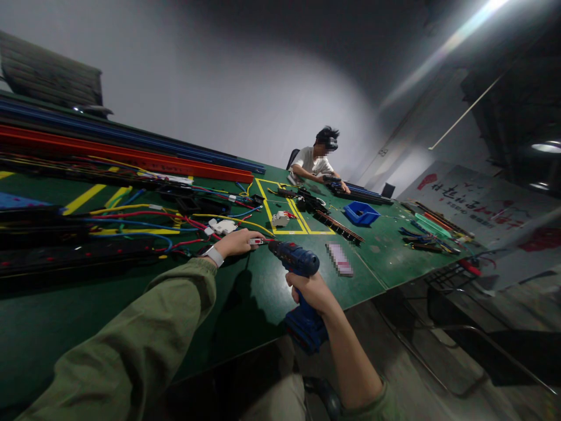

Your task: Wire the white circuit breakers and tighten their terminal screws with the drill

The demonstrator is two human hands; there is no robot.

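Observation:
My right hand (313, 289) is wrapped round the grip of a blue cordless drill (298, 258), whose nose points left toward my other hand. Between the fingers of my left hand (236, 242) is a small white connector block (256, 241), close to the drill's tip; whether the tip touches it I cannot tell. Beside my left wrist lie white plastic connectors (222, 226) joined to red, blue and yellow wires (175, 217). A white circuit breaker (280, 218) with red marks stands on the green table (267, 280) beyond the drill.
A phone (339, 259) lies right of the drill, with a blue bin (361, 213) farther back. Long orange (131, 158) and blue rails (131, 135) cross the back left. Across the table sits a person (313, 161) handling a dark tool. Wire bundles (432, 237) lie at the right.

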